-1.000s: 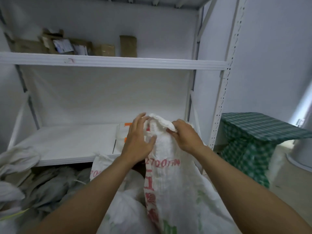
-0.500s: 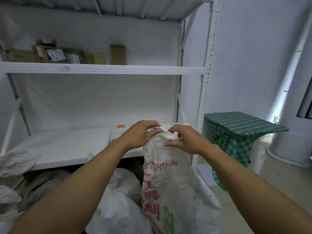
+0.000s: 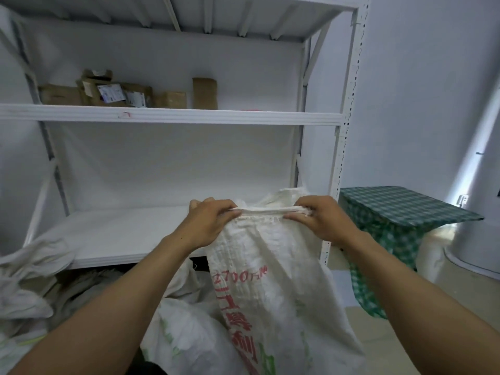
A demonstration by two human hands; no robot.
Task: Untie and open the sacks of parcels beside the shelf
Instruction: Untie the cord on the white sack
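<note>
The tall white metal shelf unit [image 3: 189,117] stands behind; in front of its right post the white woven plastic sack [image 3: 270,288] is held upright, mouth uppermost; left hand [image 3: 208,223] and right hand [image 3: 324,220], fingers curled, each pinch its top edge, pulling it taut between them, probably to work the mouth open; the red print reads "2700", and the characters below it are unclear.

The white metal shelf [image 3: 349,104] fills the upper left and centre of the frame. Its upper board [image 3: 189,118] carries a row of cardboard parcels [image 3: 113,93] at the left (some bear paper labels). Below the lower board [image 3: 121,234], on the floor [image 3: 470,293], slack white sacks [image 3: 32,266] are heaped at lower left. A printed sack [image 3: 270,280] rises at lower centre, and a checked-cloth table [image 3: 400,207] stands at right.
</note>
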